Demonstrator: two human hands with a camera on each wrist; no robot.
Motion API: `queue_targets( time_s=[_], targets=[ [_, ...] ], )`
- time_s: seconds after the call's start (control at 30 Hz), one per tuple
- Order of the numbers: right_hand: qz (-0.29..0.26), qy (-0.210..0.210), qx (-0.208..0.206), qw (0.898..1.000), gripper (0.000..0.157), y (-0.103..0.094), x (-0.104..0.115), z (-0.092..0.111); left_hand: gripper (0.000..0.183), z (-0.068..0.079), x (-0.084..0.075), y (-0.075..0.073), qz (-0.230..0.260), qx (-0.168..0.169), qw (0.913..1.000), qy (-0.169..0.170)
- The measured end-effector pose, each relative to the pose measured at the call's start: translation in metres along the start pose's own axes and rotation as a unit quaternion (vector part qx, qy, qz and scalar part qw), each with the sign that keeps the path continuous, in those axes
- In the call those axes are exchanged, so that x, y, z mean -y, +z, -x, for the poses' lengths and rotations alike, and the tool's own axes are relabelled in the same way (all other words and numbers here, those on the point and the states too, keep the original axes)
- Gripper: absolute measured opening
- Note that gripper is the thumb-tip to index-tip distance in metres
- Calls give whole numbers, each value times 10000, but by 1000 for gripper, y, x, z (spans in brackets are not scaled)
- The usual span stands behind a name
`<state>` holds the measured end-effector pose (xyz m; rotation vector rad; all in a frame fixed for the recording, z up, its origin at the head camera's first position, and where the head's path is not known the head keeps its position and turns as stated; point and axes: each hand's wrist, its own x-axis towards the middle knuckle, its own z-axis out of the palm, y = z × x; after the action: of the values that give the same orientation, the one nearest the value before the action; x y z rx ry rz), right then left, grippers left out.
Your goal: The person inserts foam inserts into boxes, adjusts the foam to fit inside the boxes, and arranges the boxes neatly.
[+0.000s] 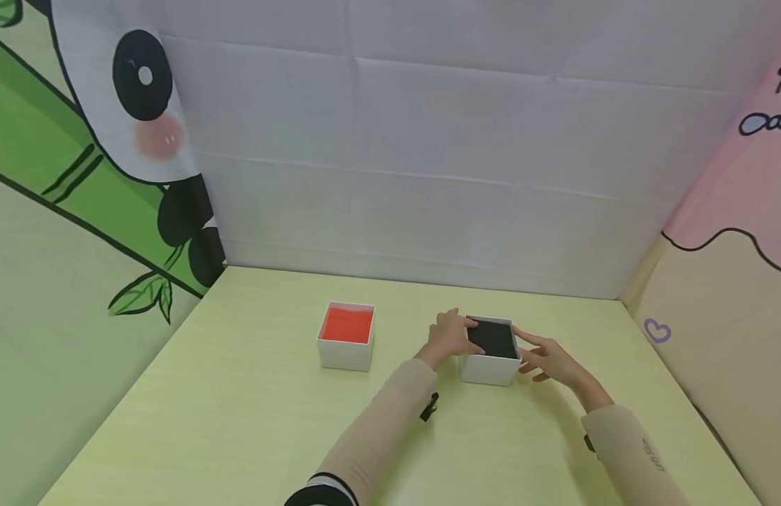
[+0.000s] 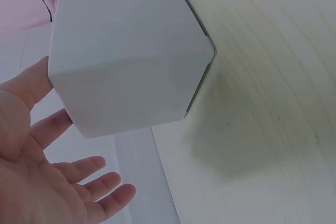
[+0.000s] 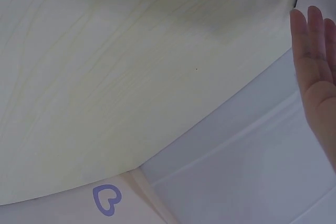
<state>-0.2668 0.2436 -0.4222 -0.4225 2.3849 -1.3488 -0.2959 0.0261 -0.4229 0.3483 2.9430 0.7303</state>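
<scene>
A white box (image 1: 488,370) with a flat black surface (image 1: 493,339) filling its top stands on the table at right of centre. My left hand (image 1: 451,334) is at its left side, thumb and forefinger reaching the upper rim and black surface. In the left wrist view, the left hand (image 2: 50,179) touches the rim of the box (image 2: 126,51) while the other fingers extend free. At the opposite side, my right hand (image 1: 550,358) rests extended fingertips against the right wall. The right wrist view catches part of the right hand (image 3: 317,77), fingers straight.
Another white box (image 1: 344,355), with a red surface (image 1: 347,325) inside its rim, stands to the left on the pale wooden table (image 1: 238,414). A white cloth wall (image 1: 428,225) rises behind the table, and printed cloths hang at both sides.
</scene>
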Motion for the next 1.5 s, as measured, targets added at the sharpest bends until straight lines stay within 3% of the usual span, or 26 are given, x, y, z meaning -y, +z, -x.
queue_targets(
  time_s=[0.37,0.53,0.8,1.0,1.23,1.5],
  targets=[
    [-39,-61,11,10000,58,1,0,-1,59,0,-5,-7,-144,5,9996,-256],
    [-57,-37,37,10000,59,2,-2,-3,58,0,-8,-3,-123,-52,9988,-478],
    [-132,-40,17,9999,58,6,-2,-5,57,-1,-4,4,-136,-266,9981,-545],
    [-167,-54,16,9998,59,6,-4,-5,57,4,-1,3,-251,-254,9990,-261],
    [-128,-596,100,9981,61,4,-7,-2,47,9,3,-6,135,-550,9980,273],
    [-196,-147,-615,9978,54,14,-9,2,35,26,15,-18,677,-1015,9881,941]
  ],
)
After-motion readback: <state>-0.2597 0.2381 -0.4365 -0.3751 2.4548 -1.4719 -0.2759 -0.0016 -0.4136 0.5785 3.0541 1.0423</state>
